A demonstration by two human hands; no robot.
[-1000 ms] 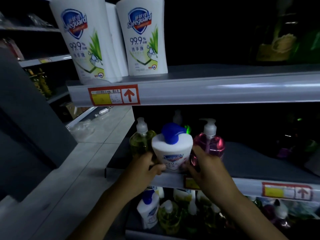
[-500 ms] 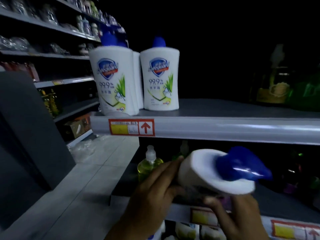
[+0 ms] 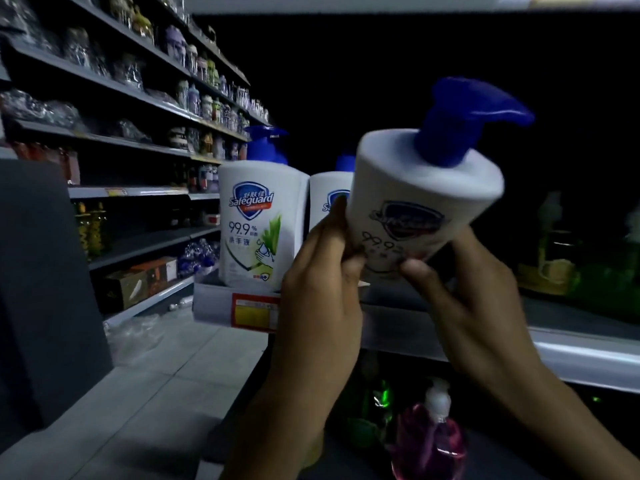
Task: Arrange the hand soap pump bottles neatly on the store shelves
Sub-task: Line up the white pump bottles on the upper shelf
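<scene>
A white Safeguard pump bottle [image 3: 422, 199] with a blue pump head is held up in front of the upper shelf [image 3: 585, 355], tilted to the right. My left hand [image 3: 322, 271] grips its lower left side and my right hand [image 3: 474, 285] grips its lower right side, thumbs on the label. Two matching white bottles stand on that shelf at its left end: one [image 3: 256, 220] in full view, the other [image 3: 327, 199] partly hidden behind the held bottle and my left hand.
A pink pump bottle [image 3: 433, 441] and a green one [image 3: 367, 410] stand on the lower shelf under my hands. Dark goods [image 3: 554, 251] sit at the right of the upper shelf. An aisle floor [image 3: 145, 393] and long stocked shelves [image 3: 138, 98] run off to the left.
Both hands lifted the white bottle from the lower shelf up to the upper shelf's level. It went from lying almost sideways to nearly upright, and the view rose with it.
</scene>
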